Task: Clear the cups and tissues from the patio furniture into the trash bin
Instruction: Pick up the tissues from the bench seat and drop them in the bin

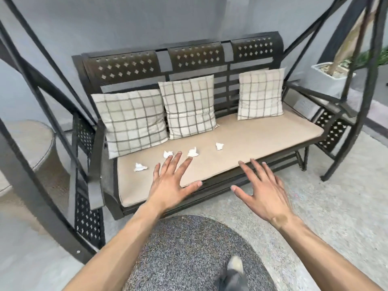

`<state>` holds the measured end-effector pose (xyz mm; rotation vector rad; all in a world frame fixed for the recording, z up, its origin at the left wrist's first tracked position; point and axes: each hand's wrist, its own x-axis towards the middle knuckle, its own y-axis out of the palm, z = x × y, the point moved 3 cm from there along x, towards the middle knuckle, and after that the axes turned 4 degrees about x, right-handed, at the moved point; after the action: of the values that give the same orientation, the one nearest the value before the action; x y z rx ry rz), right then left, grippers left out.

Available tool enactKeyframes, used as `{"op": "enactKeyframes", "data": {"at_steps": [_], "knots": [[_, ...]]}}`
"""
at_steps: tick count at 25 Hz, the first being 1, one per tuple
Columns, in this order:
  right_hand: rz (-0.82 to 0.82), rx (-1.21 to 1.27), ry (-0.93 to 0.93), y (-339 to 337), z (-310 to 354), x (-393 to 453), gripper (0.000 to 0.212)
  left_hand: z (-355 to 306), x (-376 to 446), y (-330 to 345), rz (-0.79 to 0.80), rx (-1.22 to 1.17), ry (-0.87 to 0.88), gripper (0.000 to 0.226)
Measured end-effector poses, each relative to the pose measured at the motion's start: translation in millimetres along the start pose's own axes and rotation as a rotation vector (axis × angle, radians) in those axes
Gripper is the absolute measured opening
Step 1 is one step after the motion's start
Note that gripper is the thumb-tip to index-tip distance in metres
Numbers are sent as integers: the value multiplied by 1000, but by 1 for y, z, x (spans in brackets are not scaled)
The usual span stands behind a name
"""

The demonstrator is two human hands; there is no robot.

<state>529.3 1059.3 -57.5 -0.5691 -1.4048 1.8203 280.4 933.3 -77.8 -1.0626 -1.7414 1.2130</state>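
Several crumpled white tissues lie on the tan seat cushion (pixel 252 139) of a dark metal swing bench: one at the left (pixel 140 167), two in the middle (pixel 168 153) (pixel 192 152), one further right (pixel 219 146). My left hand (pixel 172 183) hovers over the cushion's front with fingers spread, its fingertips close to the two middle tissues. My right hand (pixel 262 187) is open too, held over the bench's front edge, holding nothing. No cup or trash bin is in sight.
Three checked pillows (pixel 189 106) lean on the bench back. The swing's black frame bars (pixel 42 185) cross left and right. A round wicker table (pixel 27 143) stands left, a white planter (pixel 329 78) back right, a round grey rug (pixel 189 248) underfoot.
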Motion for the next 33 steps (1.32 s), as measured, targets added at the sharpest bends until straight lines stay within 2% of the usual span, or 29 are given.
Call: {"op": "enactKeyframes", "data": {"at_steps": [12,20,25,33], "knots": [[105,61,-327,29,-2,258,76,64,136,-9,-122,11,-425,83],[212,59,-463,68,10,352,73,109,146,9,-145,65,-659,83],[297,45,-444,104,20,387,73,149,161,32,-80,42,-730,83],[332,-8,-256,160,28,440,69,232,211,82,78,-37,-749,82]]}}
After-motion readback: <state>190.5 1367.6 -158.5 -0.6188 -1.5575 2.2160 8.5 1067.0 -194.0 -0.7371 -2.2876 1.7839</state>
